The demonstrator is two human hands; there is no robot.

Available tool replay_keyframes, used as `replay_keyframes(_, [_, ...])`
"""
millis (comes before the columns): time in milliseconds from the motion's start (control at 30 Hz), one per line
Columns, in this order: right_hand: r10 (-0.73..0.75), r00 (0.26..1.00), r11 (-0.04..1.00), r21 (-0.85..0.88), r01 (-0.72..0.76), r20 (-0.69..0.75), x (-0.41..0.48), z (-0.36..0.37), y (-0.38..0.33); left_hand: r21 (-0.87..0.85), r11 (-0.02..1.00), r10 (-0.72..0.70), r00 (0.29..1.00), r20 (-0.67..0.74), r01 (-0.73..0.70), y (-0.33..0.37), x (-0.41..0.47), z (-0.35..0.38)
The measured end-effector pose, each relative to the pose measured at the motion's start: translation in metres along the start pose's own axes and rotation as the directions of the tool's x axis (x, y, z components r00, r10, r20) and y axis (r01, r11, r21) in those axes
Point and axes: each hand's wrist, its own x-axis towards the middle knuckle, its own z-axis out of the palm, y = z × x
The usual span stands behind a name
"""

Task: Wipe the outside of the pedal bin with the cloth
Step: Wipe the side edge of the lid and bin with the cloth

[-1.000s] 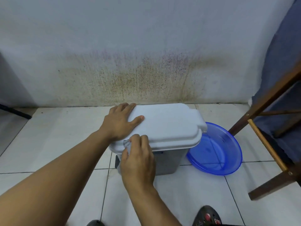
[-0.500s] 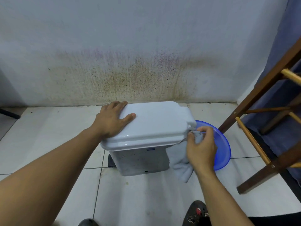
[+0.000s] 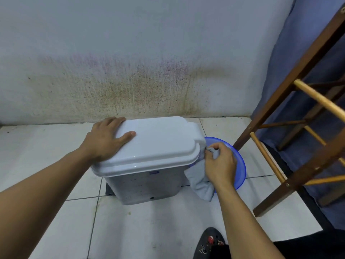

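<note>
My left hand (image 3: 106, 139) lies flat on the light, slippery white plastic pedal bin (image 3: 149, 161)'s lid while my right hand (image 3: 220, 165) bunches the soft grey cloth (image 3: 198, 181) against its right side.

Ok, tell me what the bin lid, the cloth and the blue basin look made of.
Bin lid: glossy white plastic, judging by highlights along its moulded rim. Cloth: soft grey fabric, perhaps microfibre; it hangs in limp folds. Blue basin: likely translucent plastic, with a thin shiny rim.
</note>
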Motion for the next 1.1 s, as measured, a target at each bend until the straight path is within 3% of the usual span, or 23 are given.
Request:
replay_keyframes(133, [-0.017,0.999,0.996,0.093,0.013,0.039,0.009,-0.007,-0.002,-0.004,1.000,0.005,1.000,0.010,-0.005,0.001,0.001,-0.001])
replay_keyframes(300, [-0.138,0.987,0.987,-0.068,0.144,0.089,0.012,-0.002,-0.004,0.008,1.000,0.014,1.000,0.015,-0.014,0.001,0.002,-0.002])
replay_keyframes(467, [-0.122,0.987,0.966,-0.217,0.143,0.108,0.015,-0.009,-0.014,0.013,1.000,0.006,1.000,0.016,-0.007,0.002,0.000,-0.002])
replay_keyframes(667, [-0.189,0.976,0.973,-0.115,0.202,0.112,0.005,-0.008,-0.022,0.007,1.000,0.004,1.000,0.020,-0.005,0.004,0.000,-0.002])
replay_keyframes(833, [-0.175,0.949,0.977,-0.076,0.201,0.263,0.019,-0.025,-0.027,-0.011,1.000,-0.008,1.000,0.015,0.008,0.003,0.001,-0.002])
replay_keyframes(900, [-0.169,0.960,0.983,-0.032,0.181,0.224,0.026,-0.033,-0.030,-0.008,1.000,-0.007,1.000,0.017,0.008,0.003,0.001,-0.002])
replay_keyframes(1100, [-0.116,0.956,0.985,-0.090,0.145,0.271,0.014,-0.016,-0.027,-0.020,1.000,0.000,1.000,0.010,0.001,0.004,-0.001,-0.003])
